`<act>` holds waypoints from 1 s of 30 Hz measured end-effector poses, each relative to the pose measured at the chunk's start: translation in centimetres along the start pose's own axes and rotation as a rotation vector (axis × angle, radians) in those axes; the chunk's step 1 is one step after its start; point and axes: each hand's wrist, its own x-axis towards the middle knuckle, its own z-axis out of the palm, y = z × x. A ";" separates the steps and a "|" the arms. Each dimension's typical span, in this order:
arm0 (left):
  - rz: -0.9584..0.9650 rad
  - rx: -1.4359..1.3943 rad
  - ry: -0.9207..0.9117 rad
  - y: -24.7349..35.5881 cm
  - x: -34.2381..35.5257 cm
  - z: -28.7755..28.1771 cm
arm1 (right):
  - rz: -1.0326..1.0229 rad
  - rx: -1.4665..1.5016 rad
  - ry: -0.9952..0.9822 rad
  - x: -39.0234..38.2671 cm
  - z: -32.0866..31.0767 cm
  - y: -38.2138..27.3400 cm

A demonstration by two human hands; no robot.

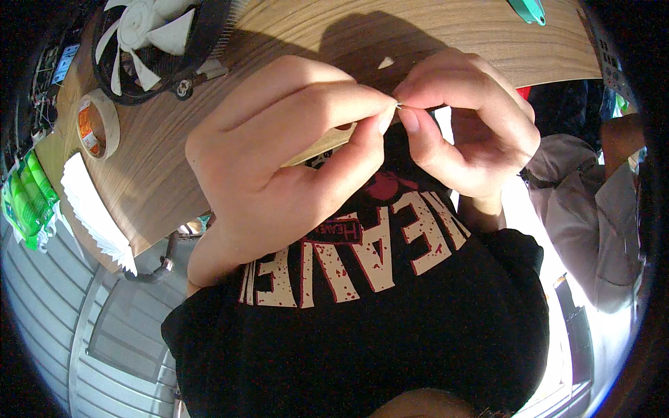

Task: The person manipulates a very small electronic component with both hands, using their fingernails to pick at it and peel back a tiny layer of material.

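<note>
My left hand and my right hand meet fingertip to fingertip above the near edge of the wooden table. Each is closed in a pinch of thumb and index finger. Between the tips shows a tiny, thin, pale piece, too small to name. The fingers cover most of it, and how it is split between the two pinches cannot be made out.
A cooling fan with white blades in a black frame lies at the far left of the table. Near it are a tape roll and pleated white paper. A teal object sits at the far right. Grey cloth hangs at right.
</note>
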 end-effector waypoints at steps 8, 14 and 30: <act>-0.005 -0.002 0.007 -0.1 0.0 0.0 | -0.026 0.021 0.015 -0.1 0.1 0.4; 0.006 0.000 0.012 -0.1 0.0 0.1 | -0.002 0.028 0.022 -0.1 0.2 0.3; -0.015 0.015 0.013 0.1 -0.1 0.0 | -0.008 0.029 0.034 -0.2 0.4 0.3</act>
